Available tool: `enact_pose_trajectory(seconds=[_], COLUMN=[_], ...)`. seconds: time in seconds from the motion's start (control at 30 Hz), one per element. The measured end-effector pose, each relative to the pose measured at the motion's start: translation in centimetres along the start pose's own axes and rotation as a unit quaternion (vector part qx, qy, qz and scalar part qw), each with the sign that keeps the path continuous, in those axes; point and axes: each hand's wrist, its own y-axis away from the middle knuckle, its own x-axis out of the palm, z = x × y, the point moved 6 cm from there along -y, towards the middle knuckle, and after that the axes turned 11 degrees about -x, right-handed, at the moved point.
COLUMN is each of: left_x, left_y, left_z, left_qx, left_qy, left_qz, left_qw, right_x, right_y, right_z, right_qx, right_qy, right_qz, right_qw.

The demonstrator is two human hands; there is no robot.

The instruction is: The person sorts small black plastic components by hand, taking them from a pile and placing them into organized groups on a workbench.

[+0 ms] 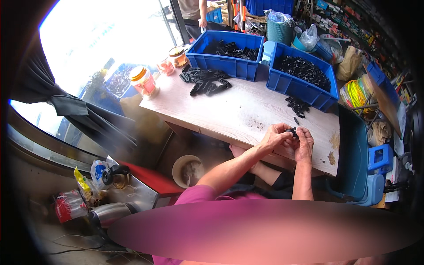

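My left hand and my right hand meet above the near right edge of the pale wooden table. Both are closed, with fingertips pinching a small black plastic part between them. Fingers cover most of that part, so its exact shape is hard to make out. Just beyond the hands lies one loose black piece, and past it a small heap of black plastic pieces. Farther left on the tabletop is a pile of longer black slotted parts.
Two blue bins, the left bin and the right bin, hold black parts at the back. Jars stand at the far left corner. A large teal tub adjoins the table's right end; a bucket sits below. Someone stands behind.
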Motion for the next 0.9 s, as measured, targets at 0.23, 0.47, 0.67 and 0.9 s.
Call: enact_pose_trajectory(seconds=[0.23,0.47,0.67,0.9], left_x=[-0.5,0.3,-0.2,-0.5], left_y=[-0.4,-0.1,-0.7,-0.4], left_z=[0.0,-1.1,-0.7,-0.1], left_qx=[-0.043,-0.106,-0.099,-0.08], left_qy=[0.05,0.052,0.076,0.101], left_qz=[0.007,-0.075,-0.081,-0.104], left_qw=[0.998,0.99,0.989,0.986], right_x=[-0.2,-1.2,-0.2,0.4], right_y=[-0.3,-0.9,-0.8,0.2], right_z=[-0.4,-1.1,-0.3,0.9], right_qx=[-0.002,-0.016,-0.029,-0.015], right_qy=[-0.01,-0.006,0.03,0.146], right_qz=[-0.007,-0.001,-0.004,-0.021], right_qw=[1.0,1.0,0.999,0.989])
